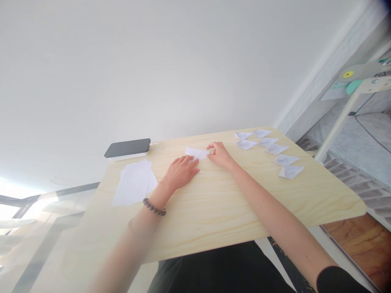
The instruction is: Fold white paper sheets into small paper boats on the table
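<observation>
A small folded sheet of white paper (200, 154) lies on the table between my two hands. My left hand (181, 170), with a dark beaded bracelet at the wrist, rests palm down, its fingers stretched out and the fingertips on the paper's left part. From the other side my right hand (219, 154) pinches the paper's right corner between thumb and fingers. To the right stand several folded paper boats (276, 149) in loose rows. Left of my left hand lies a stack of flat white sheets (134, 183), a little fanned out.
A dark-topped, white-sided device (128, 149) with a white cable sits at the table's back left corner. The light wooden table (214, 219) meets a plain wall (171, 69) behind. A pale metal frame (339, 118) rises beyond the right edge.
</observation>
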### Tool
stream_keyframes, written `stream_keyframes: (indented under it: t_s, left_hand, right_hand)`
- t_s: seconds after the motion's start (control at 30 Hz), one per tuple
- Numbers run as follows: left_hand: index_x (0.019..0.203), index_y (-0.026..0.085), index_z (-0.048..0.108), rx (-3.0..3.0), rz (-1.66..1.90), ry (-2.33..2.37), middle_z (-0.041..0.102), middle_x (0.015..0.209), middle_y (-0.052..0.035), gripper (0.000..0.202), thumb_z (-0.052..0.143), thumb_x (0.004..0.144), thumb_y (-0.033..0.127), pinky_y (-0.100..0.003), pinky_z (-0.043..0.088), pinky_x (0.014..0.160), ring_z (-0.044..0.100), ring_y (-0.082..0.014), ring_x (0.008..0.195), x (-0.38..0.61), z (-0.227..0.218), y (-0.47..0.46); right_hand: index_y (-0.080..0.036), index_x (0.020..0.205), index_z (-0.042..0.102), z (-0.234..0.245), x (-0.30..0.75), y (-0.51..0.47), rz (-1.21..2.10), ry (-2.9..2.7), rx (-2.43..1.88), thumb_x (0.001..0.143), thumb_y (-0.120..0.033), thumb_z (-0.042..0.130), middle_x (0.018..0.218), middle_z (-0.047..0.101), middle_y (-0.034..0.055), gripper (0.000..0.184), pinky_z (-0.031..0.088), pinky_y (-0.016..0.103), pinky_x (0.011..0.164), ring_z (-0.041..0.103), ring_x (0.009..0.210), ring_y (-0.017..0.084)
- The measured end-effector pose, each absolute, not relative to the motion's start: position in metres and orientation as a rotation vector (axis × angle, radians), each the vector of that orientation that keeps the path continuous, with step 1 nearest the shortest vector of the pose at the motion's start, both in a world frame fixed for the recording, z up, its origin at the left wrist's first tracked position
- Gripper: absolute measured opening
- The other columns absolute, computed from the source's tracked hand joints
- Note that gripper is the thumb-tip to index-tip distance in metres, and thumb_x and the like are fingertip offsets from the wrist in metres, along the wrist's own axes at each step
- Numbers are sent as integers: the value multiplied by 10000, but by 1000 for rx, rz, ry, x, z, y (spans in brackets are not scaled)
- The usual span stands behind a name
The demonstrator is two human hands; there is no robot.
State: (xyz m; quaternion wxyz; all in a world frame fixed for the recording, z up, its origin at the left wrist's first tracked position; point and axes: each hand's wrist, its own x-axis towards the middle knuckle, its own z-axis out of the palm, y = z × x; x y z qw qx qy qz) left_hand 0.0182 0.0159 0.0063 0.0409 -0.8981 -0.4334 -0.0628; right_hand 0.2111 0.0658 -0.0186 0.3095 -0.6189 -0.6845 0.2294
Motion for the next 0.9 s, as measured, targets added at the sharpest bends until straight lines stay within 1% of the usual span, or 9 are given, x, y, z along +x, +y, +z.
stream_keyframes:
  t_s: [0.1, 0.2, 0.27, 0.33, 0.4, 0.6, 0.67, 0.8, 0.9]
  left_hand:
    - [1204, 249, 431, -2742, -179, -1333, 458, 1232, -83, 364, 307, 889, 384, -362, 388, 873, 468, -213, 1068, 18, 7, 15]
    - [1223, 254, 418, -2738, -189, -1331, 456, 1235, -84, 372, 304, 891, 380, -368, 383, 880, 463, -215, 1075, 18, 5, 14]
    - [1245, 257, 400, -2748, -225, -1321, 454, 1239, -84, 383, 297, 895, 374, -377, 368, 903, 451, -213, 1095, 17, 3, 14]
    - [1253, 254, 395, -2761, -268, -1310, 452, 1246, -85, 388, 291, 898, 370, -387, 354, 925, 440, -213, 1116, 17, 1, 14]
    - [1238, 239, 413, -2775, -307, -1298, 455, 1251, -87, 383, 293, 898, 368, -391, 348, 940, 430, -213, 1137, 16, 0, 15]
    - [1133, 202, 494, -2809, -343, -1270, 483, 1248, -79, 337, 315, 891, 355, -368, 373, 944, 436, -203, 1152, 14, 2, 17]
    - [1138, 200, 499, -2801, -341, -1262, 482, 1257, -77, 343, 317, 891, 355, -365, 373, 950, 438, -206, 1156, 13, 1, 17]
    - [1168, 211, 496, -2773, -334, -1244, 491, 1252, -74, 354, 326, 890, 351, -371, 371, 959, 443, -214, 1158, 13, 0, 17]
    - [1149, 212, 512, -2757, -301, -1243, 500, 1244, -73, 350, 325, 889, 354, -368, 381, 952, 449, -217, 1155, 15, 1, 17]
  right_hand:
    - [-195, 924, 556, -19, 216, 68, 629, -1782, -1599, 673, -116, 540, 1011, 421, 38, 263, 439, 282, 778, 493, 678, 83]
    - [-180, 931, 549, -21, 216, 65, 600, -1789, -1581, 699, -145, 531, 1000, 419, 43, 235, 434, 286, 799, 496, 669, 80]
    - [-177, 949, 535, -21, 213, 62, 570, -1810, -1578, 708, -229, 558, 1012, 416, 50, 248, 431, 297, 812, 512, 716, 99]
    - [-184, 948, 532, -22, 209, 59, 511, -1854, -1604, 683, -315, 597, 1019, 422, 53, 302, 415, 326, 846, 520, 830, 142]
    - [-192, 940, 536, -21, 206, 58, 457, -1890, -1644, 672, -337, 605, 1018, 434, 53, 313, 392, 351, 878, 505, 924, 177]
    - [-198, 976, 527, -19, 207, 58, 494, -1896, -1668, 706, -287, 562, 1053, 436, 56, 287, 414, 328, 835, 528, 848, 148]
    - [-198, 984, 523, -19, 206, 57, 454, -1912, -1680, 699, -322, 569, 1052, 440, 60, 314, 404, 336, 847, 523, 894, 166]
    - [-191, 995, 512, -22, 201, 56, 354, -1964, -1703, 634, -459, 609, 1057, 450, 75, 460, 360, 374, 897, 483, 1007, 219]
    - [-193, 991, 510, -21, 200, 58, 382, -1945, -1731, 620, -461, 614, 1065, 455, 74, 469, 352, 378, 906, 468, 1036, 225]
